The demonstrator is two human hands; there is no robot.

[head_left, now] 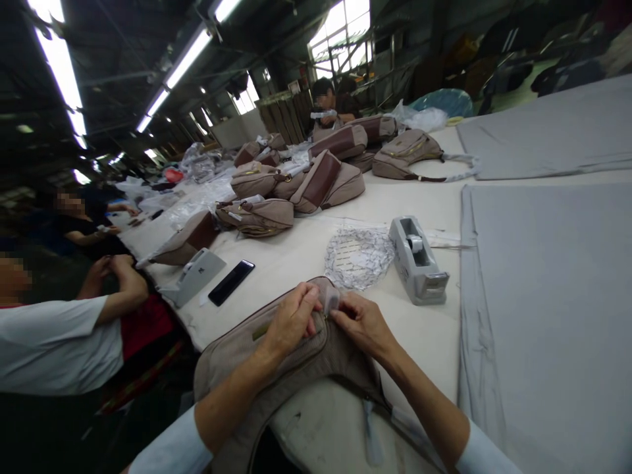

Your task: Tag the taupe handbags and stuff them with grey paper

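Note:
A taupe fabric sling bag [222, 359] lies on the table in front of me, its strap trailing toward my right forearm. My left hand [291, 316] rests over the bag's upper part with its fingers curled; what they hold, if anything, is hidden. My right hand [363, 321] pinches the edge of a small whitish translucent wrapping [330, 299] at the bag's top end, beside a zipper. Another wrapped strip [372, 434] hangs from the strap side. Just beyond my right hand stands a grey tape dispenser [417, 260].
A crumpled printed plastic sheet [358, 257] lies beside the dispenser. Farther left are a black phone [231, 283] and another tape dispenser [197, 273]. Several similar bags [326, 184] are heaped beyond. Grey fabric [548, 276] covers the right side. Co-workers sit left and at the back.

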